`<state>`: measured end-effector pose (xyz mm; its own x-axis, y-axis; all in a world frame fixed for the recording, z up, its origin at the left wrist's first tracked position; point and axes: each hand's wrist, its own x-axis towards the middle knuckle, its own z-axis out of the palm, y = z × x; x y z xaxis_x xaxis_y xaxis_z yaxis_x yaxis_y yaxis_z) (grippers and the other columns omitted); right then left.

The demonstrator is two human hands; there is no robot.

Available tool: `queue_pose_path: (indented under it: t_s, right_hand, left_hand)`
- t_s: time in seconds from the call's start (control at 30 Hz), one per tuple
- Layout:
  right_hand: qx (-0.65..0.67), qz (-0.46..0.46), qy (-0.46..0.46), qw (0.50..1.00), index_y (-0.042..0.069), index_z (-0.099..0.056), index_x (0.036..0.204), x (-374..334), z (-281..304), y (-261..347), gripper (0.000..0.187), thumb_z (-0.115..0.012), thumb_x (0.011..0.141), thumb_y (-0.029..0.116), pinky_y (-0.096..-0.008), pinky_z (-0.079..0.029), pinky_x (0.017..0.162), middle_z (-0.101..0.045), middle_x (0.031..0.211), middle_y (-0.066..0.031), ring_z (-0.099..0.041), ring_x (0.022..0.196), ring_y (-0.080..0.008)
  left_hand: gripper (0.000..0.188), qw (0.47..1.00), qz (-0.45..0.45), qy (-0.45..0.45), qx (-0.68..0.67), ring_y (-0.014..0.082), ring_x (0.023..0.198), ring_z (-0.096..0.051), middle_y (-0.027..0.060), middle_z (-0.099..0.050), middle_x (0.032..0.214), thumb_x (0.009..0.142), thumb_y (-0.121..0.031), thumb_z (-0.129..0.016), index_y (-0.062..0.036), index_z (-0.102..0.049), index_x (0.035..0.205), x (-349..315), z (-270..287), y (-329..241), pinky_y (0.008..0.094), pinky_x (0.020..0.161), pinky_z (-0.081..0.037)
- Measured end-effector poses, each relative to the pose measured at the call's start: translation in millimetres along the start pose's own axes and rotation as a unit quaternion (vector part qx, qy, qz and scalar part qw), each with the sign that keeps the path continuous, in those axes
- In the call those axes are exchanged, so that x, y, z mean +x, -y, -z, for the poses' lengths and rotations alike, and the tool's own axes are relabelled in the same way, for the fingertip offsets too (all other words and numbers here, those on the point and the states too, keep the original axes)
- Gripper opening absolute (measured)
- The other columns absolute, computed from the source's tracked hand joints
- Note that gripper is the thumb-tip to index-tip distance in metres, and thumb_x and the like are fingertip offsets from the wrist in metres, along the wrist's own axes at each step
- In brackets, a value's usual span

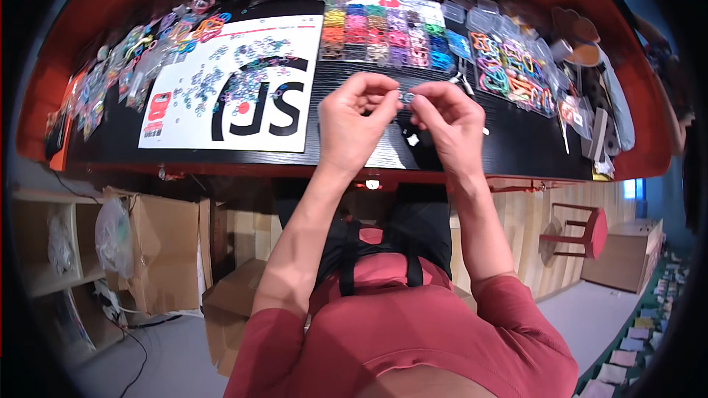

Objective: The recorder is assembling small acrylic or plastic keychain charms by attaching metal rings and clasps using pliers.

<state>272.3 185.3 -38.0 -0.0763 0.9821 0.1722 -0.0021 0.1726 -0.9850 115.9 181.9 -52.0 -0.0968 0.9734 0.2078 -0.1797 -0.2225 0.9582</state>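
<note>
Over the black desk (535, 149), head view: both hands are raised near the middle, held close together but apart.
Left hand (351, 119): thumb and forefinger are nearly closed at the tips; a tiny piece seems to be pinched.
Right hand (454, 119): thumb and forefinger are likewise drawn together, apparently on the same or a neighbouring piece.
Small pale piece (408, 96): held between the two pinches; whether one or two are present cannot be told.
White sheet (184, 134): strewn with small rings (254, 66), left of the hands.
Coloured loops (355, 23): sorted into compartments beyond the hands.
Fingertip work: judged to be handling or joining of the piece; steady pinches and fine alignment seem called for.
</note>
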Motion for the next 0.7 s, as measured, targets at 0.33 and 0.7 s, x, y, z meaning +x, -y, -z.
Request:
queue_pose_path:
  t_s: [0.33,0.7]
  right_hand:
    - [0.022,0.014,-0.002,1.0,-0.002,-0.067,0.097,3.1,-2.1,5.2,0.006,-0.067,0.092,0.001,-0.02,-0.052,0.064,-0.071,0.084,-0.0034,-0.066,0.074,-0.006]
    - [-0.224,0.186,-0.061,0.955,0.001,-0.071,0.093,3.0,-0.1,9.0,0.01,-0.073,0.083,0.003,-0.0239,-0.052,0.064,-0.069,0.088,-0.006,-0.067,0.076,-0.0114]
  left_hand:
    - [0.01,1.0,-0.002,0.018,0.019,0.0105,0.083,-0.069,0.0061,-0.07,0.094,0.091,0.003,-0.068,0.0035,-0.066,0.101,-1.2,-6.0,-1.2,0.0221,0.075,-0.057]
    - [0.011,0.999,0.008,0.035,0.011,0.0067,0.08,-0.066,0.0026,-0.069,0.091,0.092,0.001,-0.069,0.0022,-0.068,0.103,1.0,-0.7,-0.1,0.0193,0.072,-0.053]
